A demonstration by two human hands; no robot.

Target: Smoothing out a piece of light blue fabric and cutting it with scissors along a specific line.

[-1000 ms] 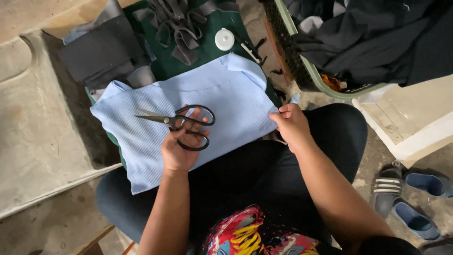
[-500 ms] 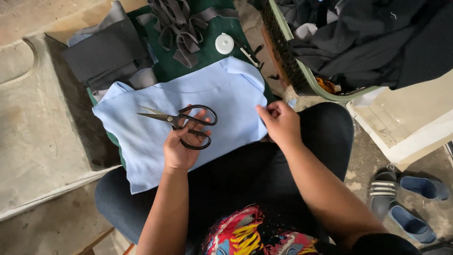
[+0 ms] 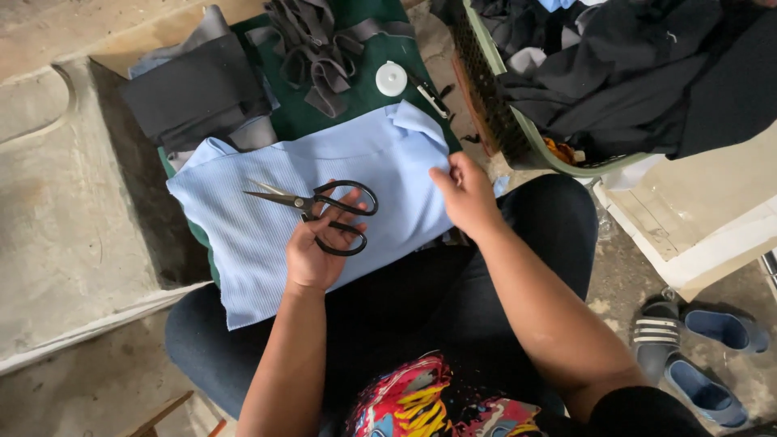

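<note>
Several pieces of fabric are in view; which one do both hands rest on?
The light blue ribbed fabric on the lap; the folded black cloth and grey strips lie untouched beyond it.

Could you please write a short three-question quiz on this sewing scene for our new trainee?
1. True or false: the left hand holds the black scissors over the light blue cloth.
2. What does the right hand touch? A) the white round disc B) the edge of the light blue cloth C) the green basket
3. Fill in: the scissor blades point toward the picture's ____ side.

Key: 1. True. 2. B; the right hand pinches the cloth's right edge. 3. Left; the blades are slightly parted, with the loops by the fingers.
</note>
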